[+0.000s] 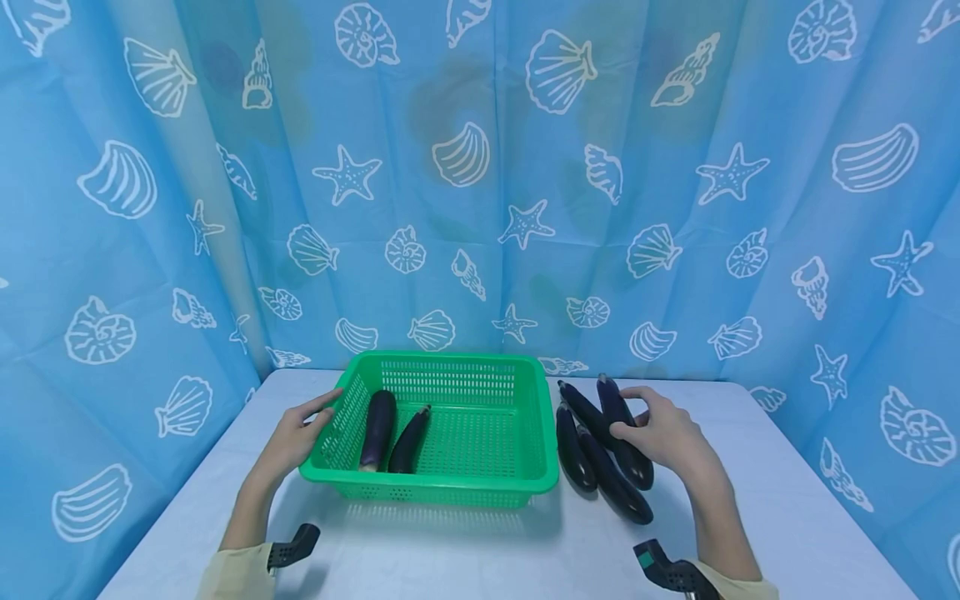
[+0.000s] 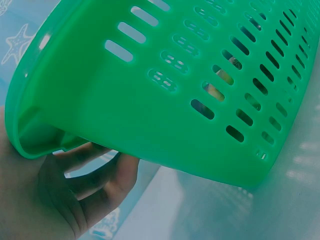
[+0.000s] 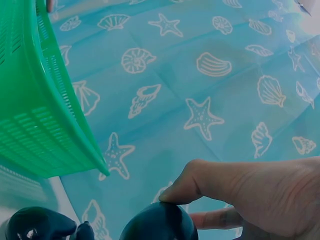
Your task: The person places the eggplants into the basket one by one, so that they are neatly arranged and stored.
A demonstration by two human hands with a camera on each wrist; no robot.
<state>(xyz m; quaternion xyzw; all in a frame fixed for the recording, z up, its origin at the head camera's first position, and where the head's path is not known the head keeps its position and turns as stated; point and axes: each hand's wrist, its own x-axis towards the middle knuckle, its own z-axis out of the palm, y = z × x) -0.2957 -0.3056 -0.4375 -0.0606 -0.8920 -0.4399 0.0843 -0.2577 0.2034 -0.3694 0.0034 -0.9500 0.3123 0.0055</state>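
A green plastic basket stands on the table with two eggplants lying inside its left half, a thicker eggplant and a thinner eggplant. My left hand grips the basket's left rim, with fingers curled beneath the edge in the left wrist view. To the basket's right lies a pile of several dark eggplants. There my right hand holds the rightmost eggplant between thumb and fingers. In the right wrist view that eggplant's rounded end shows under the thumb.
A white table carries everything. Behind it and along both sides hangs a blue curtain with white shell and starfish prints. The pile lies close against the basket's right wall. Each wrist wears a black camera mount.
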